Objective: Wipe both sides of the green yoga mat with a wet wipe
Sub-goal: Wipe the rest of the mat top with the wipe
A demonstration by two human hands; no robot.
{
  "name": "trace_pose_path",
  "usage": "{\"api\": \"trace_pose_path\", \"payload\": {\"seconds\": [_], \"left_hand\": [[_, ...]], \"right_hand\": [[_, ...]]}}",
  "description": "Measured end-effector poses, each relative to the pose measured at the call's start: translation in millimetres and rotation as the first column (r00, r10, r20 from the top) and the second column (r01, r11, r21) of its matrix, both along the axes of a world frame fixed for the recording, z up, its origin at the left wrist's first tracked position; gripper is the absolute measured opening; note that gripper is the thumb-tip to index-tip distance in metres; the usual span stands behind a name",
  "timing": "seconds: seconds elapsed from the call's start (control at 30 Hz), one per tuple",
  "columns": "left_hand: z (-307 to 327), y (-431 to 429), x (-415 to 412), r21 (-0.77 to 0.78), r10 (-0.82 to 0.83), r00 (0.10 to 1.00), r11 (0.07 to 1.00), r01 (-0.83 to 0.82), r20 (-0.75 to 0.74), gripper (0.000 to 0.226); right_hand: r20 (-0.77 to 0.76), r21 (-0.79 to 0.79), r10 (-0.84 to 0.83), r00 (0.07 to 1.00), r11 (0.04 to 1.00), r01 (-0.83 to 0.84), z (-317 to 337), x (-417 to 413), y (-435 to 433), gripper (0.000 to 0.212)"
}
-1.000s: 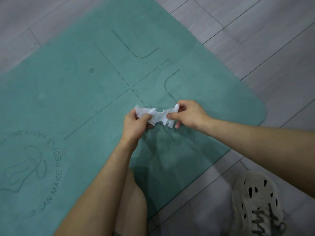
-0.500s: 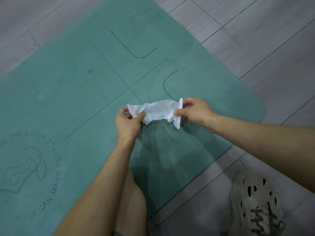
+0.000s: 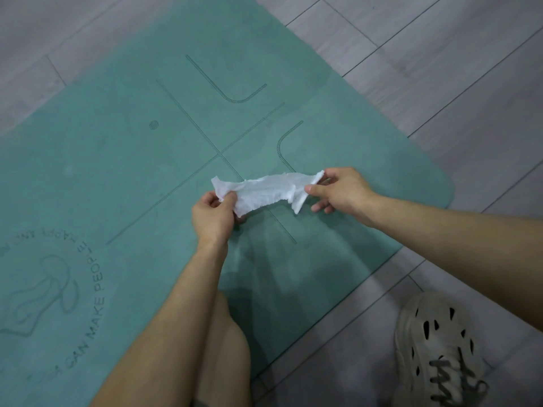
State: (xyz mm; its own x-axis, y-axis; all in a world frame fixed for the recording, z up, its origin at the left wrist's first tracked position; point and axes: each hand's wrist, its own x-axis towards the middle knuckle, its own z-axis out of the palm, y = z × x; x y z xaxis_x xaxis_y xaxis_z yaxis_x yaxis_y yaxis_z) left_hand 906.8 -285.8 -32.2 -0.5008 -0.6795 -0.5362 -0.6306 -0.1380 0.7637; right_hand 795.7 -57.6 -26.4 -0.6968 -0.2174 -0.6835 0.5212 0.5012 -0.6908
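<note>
The wet wipe point(image 3: 266, 191) is held stretched between the hands, one end pinched by the left hand point(image 3: 213, 217) and the other by the right hand point(image 3: 340, 191), apparently to be spread flat for wiping. The green yoga mat point(image 3: 123, 171) is laid flat on the floor beneath the hands.

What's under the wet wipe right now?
The green yoga mat; the wet wipe, pinched between left hand and right hand, hides a stretch of its engraved line.
</note>
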Motion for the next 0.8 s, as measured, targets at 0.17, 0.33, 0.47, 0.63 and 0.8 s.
{"api": "trace_pose_path", "payload": {"seconds": [0.17,0.33,0.47,0.63,0.8], "left_hand": [[12,15,-2,-0.235,-0.218,0.967,0.955,0.183,-0.133,0.035],[16,29,-6,-0.450,-0.550,0.822,0.778,0.439,-0.148,0.022],[14,35,-3,-0.369,-0.622,0.768,0.756,0.541,-0.150,0.015],[11,32,-2,-0.215,-0.608,0.782,0.789,0.576,-0.137,0.015],[10,27,-3,-0.075,-0.459,0.865,0.888,0.454,-0.200,0.009]], "right_hand": [[0.011,-0.034,0.023,1.000,0.999,-0.022,6,3,-3,0.021],[0.018,-0.059,0.079,0.997,0.995,-0.078,11,5,-8,0.016],[-0.053,-0.061,0.058,0.997,0.996,-0.061,13,7,-9,0.023],[-0.027,-0.171,0.105,0.994,0.979,-0.108,17,9,-13,0.023],[0.045,0.005,0.096,0.994,0.995,-0.096,14,4,-7,0.030]]}}
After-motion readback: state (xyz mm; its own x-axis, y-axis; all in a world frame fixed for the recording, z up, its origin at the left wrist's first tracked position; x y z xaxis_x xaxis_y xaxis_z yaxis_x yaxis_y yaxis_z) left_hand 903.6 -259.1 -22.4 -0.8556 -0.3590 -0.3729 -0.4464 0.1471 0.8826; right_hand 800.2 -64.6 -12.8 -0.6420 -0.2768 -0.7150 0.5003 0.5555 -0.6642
